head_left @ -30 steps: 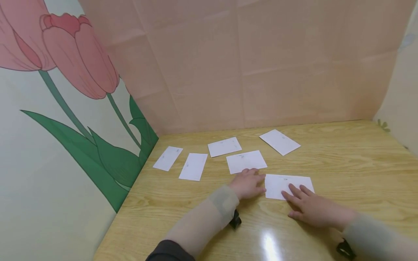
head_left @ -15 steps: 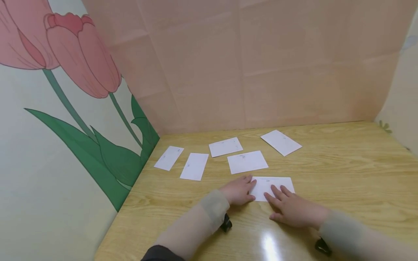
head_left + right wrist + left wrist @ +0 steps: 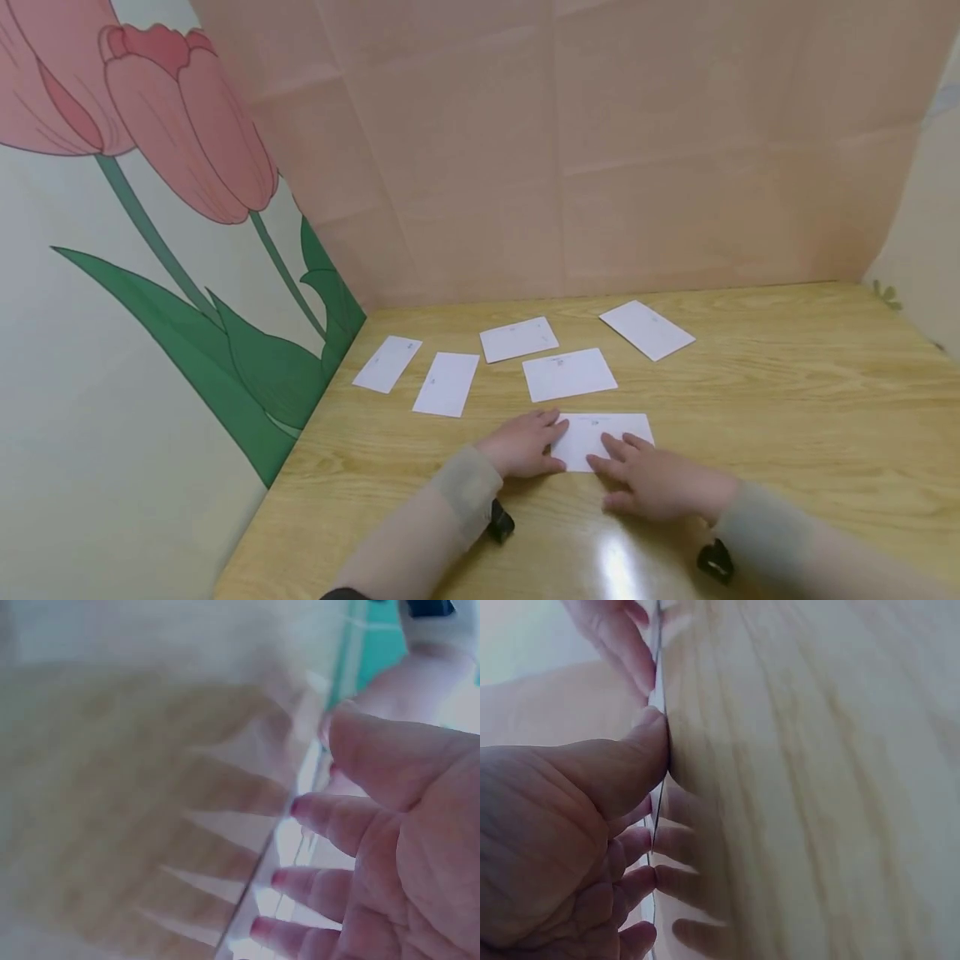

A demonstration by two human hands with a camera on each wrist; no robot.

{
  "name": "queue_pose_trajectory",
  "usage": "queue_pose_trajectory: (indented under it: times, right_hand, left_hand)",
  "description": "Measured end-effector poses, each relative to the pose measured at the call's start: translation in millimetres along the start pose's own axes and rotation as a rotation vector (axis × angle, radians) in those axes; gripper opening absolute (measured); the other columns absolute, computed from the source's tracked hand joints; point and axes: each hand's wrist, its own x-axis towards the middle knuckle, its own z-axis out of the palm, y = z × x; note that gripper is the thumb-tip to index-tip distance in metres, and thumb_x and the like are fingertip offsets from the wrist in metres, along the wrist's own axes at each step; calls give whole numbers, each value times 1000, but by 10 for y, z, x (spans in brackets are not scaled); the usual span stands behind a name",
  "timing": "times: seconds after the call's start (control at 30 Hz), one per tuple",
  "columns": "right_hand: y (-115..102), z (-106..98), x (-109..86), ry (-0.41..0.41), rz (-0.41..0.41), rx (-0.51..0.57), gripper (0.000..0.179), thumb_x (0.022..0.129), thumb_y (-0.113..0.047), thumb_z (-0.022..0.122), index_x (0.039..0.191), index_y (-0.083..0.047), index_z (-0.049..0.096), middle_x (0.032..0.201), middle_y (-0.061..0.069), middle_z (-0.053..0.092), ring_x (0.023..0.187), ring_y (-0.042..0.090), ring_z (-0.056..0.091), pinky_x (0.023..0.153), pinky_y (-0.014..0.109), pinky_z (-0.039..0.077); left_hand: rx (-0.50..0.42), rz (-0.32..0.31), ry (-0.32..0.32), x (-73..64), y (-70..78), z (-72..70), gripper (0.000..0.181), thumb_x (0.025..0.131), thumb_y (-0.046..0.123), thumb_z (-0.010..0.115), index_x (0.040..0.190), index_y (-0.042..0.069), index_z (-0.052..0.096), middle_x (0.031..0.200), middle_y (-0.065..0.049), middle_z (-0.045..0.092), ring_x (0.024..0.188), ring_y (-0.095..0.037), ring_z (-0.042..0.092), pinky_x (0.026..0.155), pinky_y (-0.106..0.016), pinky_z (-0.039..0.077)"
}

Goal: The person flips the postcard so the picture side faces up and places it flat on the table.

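A white rectangular card (image 3: 592,442) with a small dark mark near its far edge lies on the wooden table (image 3: 787,400). At its left end, my left hand (image 3: 522,444) touches the card with thumb and fingers spread along the edge. My right hand (image 3: 663,482) rests its extended fingertips on the card's right part and covers the near right corner. In the left wrist view, the left thumb (image 3: 641,761) sits at the surface beside a thin white edge. The right wrist view shows separated right fingers (image 3: 315,889) along a bright card edge.
Farther back lie several more white cards: one just behind (image 3: 570,375), one at the back (image 3: 519,339), one tilted at the right (image 3: 647,330), and two at the left (image 3: 446,384), (image 3: 387,364). A pink sheet (image 3: 600,167) hangs behind the table. A tulip-patterned wall (image 3: 150,333) borders the left.
Both hands have slid the near card to the left and slightly toward the person, with fingers staying on it. The other cards have kept their places.
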Motion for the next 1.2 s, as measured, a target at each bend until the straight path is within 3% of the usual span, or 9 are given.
queue_pose_trajectory:
  times: [0.2,0.37,0.57,0.7,0.87,1.03,1.2]
  right_hand:
    - [203,-93,61,67,-43,51,51,91,-37,63,130,-5,59,136,21,52,124,44,45,101,60,34]
    - [378,-149,95,145,14,126,37,89,-20,68,121,-2,64,123,19,61,116,41,53,97,58,39]
    - [502,-179,127,207,129,218,43,82,-14,75,120,0,63,120,17,61,109,35,56,93,55,43]
    - [554,-169,159,212,161,245,48,78,-15,79,122,-2,63,122,17,61,108,33,55,92,55,43]
    - [575,-148,170,222,162,257,52,75,-14,81,122,-3,64,124,17,60,111,35,54,94,56,41]
    - [558,-131,183,237,144,248,55,74,-14,82,124,-1,62,124,19,59,112,39,52,95,58,40]
    - [546,-100,199,250,147,239,57,75,-17,82,126,-2,61,127,20,56,115,40,50,96,58,39]
  left_hand:
    - [-35,3,21,-5,-41,41,68,94,52,53,152,24,29,159,4,20,144,-16,20,114,-39,22]
    - [-95,-10,22,-13,-65,40,67,93,49,57,151,27,32,158,7,21,144,-14,20,113,-42,22]
    - [-179,-20,42,-51,-85,15,68,89,44,65,149,26,37,156,9,26,143,-14,22,113,-43,21]
    - [-216,-26,60,-37,-117,30,67,88,44,67,147,26,41,154,10,30,142,-14,24,112,-45,23]
    - [-231,-59,120,-6,-107,44,57,90,45,64,141,24,50,150,8,39,139,-16,31,109,-46,28]
    - [-258,-118,210,40,-96,88,56,83,44,73,133,22,58,142,5,47,134,-20,37,106,-45,30]
    - [-293,-183,236,69,-115,106,62,78,42,78,133,23,57,137,2,51,129,-21,40,105,-42,30]
